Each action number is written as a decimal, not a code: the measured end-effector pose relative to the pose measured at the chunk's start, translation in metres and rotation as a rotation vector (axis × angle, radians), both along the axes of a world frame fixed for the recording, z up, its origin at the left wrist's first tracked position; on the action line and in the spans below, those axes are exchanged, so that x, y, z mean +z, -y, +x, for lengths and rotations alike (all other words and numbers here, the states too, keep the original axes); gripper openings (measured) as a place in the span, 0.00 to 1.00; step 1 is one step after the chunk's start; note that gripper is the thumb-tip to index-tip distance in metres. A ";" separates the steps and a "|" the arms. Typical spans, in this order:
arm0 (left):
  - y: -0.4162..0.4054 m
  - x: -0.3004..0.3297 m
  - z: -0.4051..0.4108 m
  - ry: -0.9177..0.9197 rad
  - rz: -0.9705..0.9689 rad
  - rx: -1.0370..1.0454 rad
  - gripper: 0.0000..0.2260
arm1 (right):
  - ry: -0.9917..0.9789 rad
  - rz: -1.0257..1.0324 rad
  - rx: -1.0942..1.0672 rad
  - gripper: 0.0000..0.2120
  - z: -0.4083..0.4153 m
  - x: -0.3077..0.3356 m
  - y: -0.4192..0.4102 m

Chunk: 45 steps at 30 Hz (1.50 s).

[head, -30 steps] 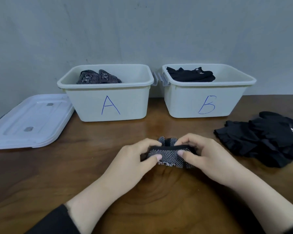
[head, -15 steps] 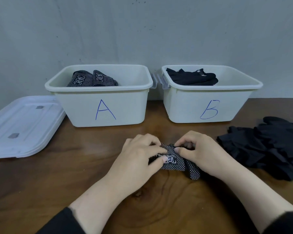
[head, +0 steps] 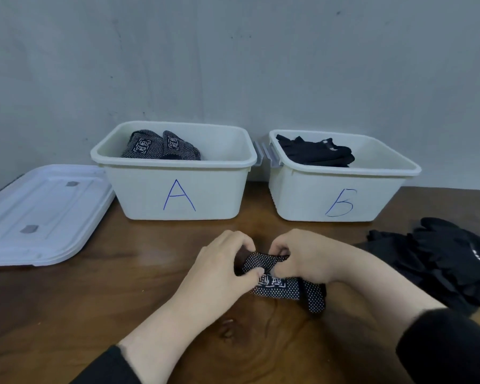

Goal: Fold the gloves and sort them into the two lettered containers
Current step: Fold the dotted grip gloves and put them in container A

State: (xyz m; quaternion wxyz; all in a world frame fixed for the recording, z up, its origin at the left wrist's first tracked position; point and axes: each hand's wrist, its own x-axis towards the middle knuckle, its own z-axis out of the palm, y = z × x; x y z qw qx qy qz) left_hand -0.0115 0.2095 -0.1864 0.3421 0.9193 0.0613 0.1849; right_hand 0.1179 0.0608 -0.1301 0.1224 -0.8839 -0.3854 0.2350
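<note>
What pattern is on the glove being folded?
White dots on black, with a white logo; the dotted glove shows in the head view.

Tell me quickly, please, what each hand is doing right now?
Left hand: pinching the dotted glove.
Right hand: fingers curled on the same glove.

The glove [head: 281, 286] in the middle is black with white dots and a white printed mark. Two more like it [head: 158, 145] lie in the cream bin [head: 178, 189] lettered A in blue. Plain black gloves [head: 316, 153] fill the cream bin B [head: 330, 195]; another plain black heap [head: 441, 259] sits at the right edge of the brown wood-grained counter [head: 94, 314]. The lid [head: 39, 214] is pale white.
</note>
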 end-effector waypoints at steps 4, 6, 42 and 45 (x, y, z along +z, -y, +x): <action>0.000 0.011 0.002 0.138 -0.549 0.260 0.02 | -0.015 0.334 -0.262 0.05 -0.005 -0.011 0.011; 0.002 0.014 0.004 0.165 -0.858 0.349 0.06 | -0.055 0.539 -0.393 0.01 -0.012 -0.011 0.014; -0.201 0.080 -0.020 0.407 0.055 0.511 0.13 | -0.575 0.884 -0.320 0.07 0.016 0.135 -0.215; -0.202 0.082 -0.020 0.433 -0.003 0.507 0.16 | -0.565 0.847 -0.331 0.07 0.012 0.128 -0.261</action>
